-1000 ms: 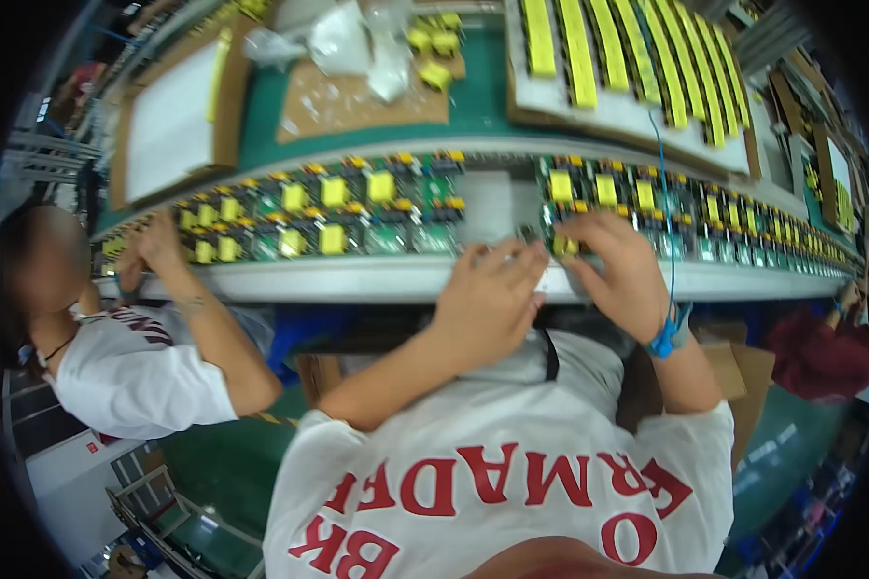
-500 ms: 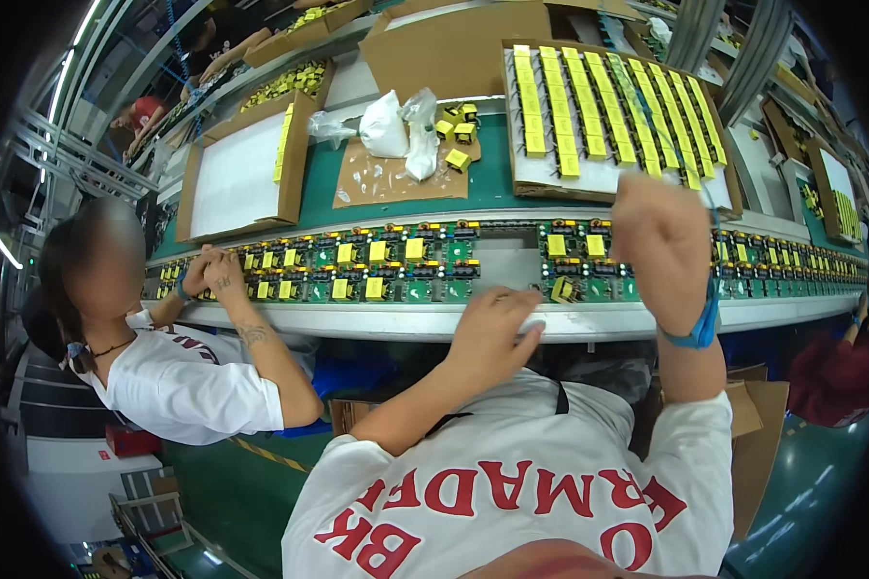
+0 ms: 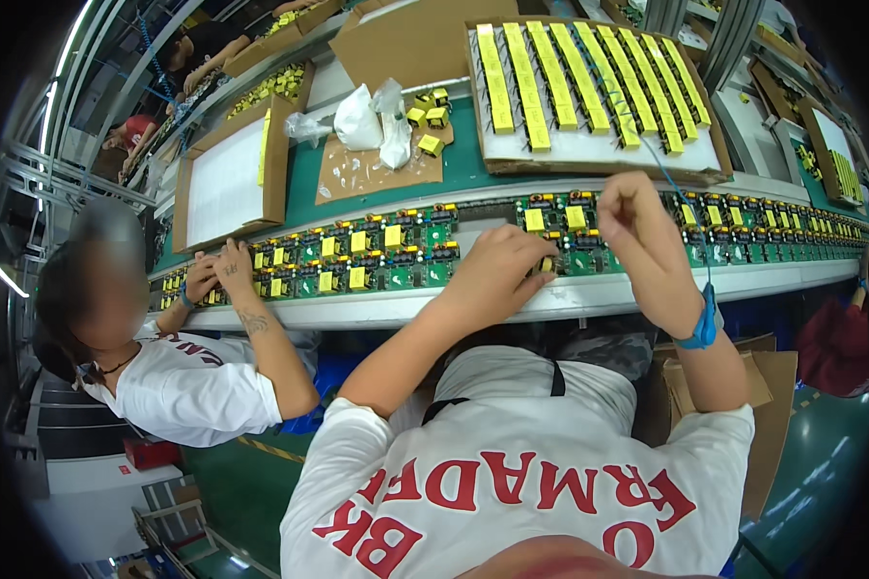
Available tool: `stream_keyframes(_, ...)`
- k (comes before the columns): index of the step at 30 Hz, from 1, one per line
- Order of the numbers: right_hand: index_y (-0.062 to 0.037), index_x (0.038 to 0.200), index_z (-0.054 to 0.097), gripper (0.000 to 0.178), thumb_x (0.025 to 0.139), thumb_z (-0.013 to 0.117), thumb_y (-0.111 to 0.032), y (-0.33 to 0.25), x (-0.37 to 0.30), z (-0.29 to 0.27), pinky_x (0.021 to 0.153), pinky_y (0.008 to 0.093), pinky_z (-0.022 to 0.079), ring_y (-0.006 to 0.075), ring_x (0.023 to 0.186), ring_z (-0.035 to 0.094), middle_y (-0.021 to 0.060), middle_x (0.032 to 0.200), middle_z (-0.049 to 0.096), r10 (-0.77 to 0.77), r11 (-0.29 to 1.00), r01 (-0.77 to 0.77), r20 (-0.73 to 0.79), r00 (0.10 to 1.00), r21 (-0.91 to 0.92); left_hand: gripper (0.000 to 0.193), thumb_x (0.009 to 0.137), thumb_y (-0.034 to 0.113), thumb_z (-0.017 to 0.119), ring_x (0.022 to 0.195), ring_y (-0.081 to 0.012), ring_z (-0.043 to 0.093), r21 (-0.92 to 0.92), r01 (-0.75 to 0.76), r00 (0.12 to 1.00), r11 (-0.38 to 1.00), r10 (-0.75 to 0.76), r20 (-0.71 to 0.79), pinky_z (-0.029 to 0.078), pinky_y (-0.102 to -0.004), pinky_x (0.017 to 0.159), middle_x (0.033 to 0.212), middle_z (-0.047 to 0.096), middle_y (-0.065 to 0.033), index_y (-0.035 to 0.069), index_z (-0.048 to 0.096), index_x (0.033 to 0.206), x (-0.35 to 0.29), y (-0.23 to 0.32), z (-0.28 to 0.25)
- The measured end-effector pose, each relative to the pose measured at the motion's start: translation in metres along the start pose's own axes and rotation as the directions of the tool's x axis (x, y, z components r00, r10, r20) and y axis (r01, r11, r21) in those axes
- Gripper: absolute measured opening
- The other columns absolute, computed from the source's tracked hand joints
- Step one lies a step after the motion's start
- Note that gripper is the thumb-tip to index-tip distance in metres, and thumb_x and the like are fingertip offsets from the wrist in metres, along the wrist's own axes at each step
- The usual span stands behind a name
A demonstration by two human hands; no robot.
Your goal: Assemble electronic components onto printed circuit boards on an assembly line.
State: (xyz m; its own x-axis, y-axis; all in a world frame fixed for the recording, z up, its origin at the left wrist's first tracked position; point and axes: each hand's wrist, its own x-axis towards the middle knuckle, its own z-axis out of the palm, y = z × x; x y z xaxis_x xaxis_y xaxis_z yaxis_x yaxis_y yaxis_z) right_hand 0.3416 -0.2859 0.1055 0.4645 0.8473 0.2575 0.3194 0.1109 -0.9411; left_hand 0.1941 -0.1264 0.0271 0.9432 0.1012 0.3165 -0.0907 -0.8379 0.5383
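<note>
My left hand (image 3: pixel 500 272) rests at the near edge of a row of green circuit boards (image 3: pixel 415 276), its fingers bent over a yellow transformer (image 3: pixel 547 263). Only part of that transformer shows between thumb and fingers. Above the boards just to the right, my right hand (image 3: pixel 647 249) is closed, fingers curled toward the thumb. Whatever it may hold is hidden. A blue wrist strap (image 3: pixel 702 330) with a coiled cord circles my right wrist. Beyond the hands, a cardboard tray (image 3: pixel 589 166) carries rows of yellow transformers (image 3: pixel 558 87).
A metal rail (image 3: pixel 589 307) runs along the near side of the boards. White bags (image 3: pixel 357 121) and loose transformers (image 3: pixel 431 145) lie on cardboard (image 3: pixel 367 179). A white-lined box (image 3: pixel 224 188) stands left. A co-worker's hands (image 3: pixel 224 270) are over the boards at left.
My right hand has come down from near the transformer tray to above the boards. My left hand has moved onto the yellow transformer that stood tilted beside it. The view has shifted slightly.
</note>
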Motion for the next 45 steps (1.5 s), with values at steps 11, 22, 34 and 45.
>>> stream_keyframes(11, -0.0038, 0.098, 0.057, 0.018, 0.081, 0.062, -0.001, 0.072, -0.060, -0.007, 0.082, 0.0413, 0.044, 0.0333, 0.091, 0.055, 0.0129, 0.096, 0.061, -0.219, 0.844, 0.311, 0.249, 0.944, -0.438, 0.037, 0.075, 0.013, 0.079, 0.104, -0.0305, 0.058, 0.054, 0.092, 0.994, 0.994, -0.088, -0.070, 0.043, -0.0408, 0.092, 0.106, 0.066, -0.0093, 0.008, 0.064, 0.109, 0.004, -0.003, -0.008)
stream_keyframes(22, -0.0050, 0.094, 0.059, 0.014, 0.081, 0.066, -0.004, 0.086, -0.045, -0.003, 0.083, 0.0405, 0.045, 0.0315, 0.094, 0.059, 0.0093, 0.100, 0.066, -0.200, 0.779, 0.370, 0.359, 0.912, -0.507, 0.050, 0.078, 0.020, 0.077, 0.111, -0.0269, 0.055, -0.019, 0.059, 0.954, 0.998, -0.062, -0.295, 0.040, -0.0381, 0.100, 0.118, 0.065, -0.0102, 0.007, 0.064, 0.125, 0.023, 0.012, -0.055)
stream_keyframes(34, -0.0110, 0.103, 0.060, 0.025, 0.079, 0.068, -0.011, 0.095, -0.040, -0.003, 0.089, 0.0394, 0.042, 0.0259, 0.105, 0.057, 0.0034, 0.118, 0.065, -0.201, 0.668, 0.452, 0.442, 0.874, -0.591, 0.038, 0.072, 0.011, 0.079, 0.097, -0.0270, 0.053, 0.120, 0.041, 0.996, 0.992, -0.050, 0.069, 0.038, -0.0411, 0.087, 0.106, 0.067, -0.0030, 0.015, 0.070, 0.108, 0.006, 0.000, -0.003)
stream_keyframes(45, -0.0109, 0.098, 0.060, 0.023, 0.078, 0.070, -0.015, 0.103, -0.043, -0.005, 0.091, 0.0408, 0.041, 0.0244, 0.105, 0.056, 0.0022, 0.119, 0.064, -0.196, 0.699, 0.464, 0.478, 0.856, -0.544, 0.032, 0.075, 0.007, 0.074, 0.097, -0.0294, 0.049, 0.374, 0.069, 0.988, 0.925, -0.116, 0.104, 0.037, -0.0410, 0.085, 0.104, 0.061, -0.0046, 0.016, 0.073, 0.105, 0.005, 0.015, 0.001)
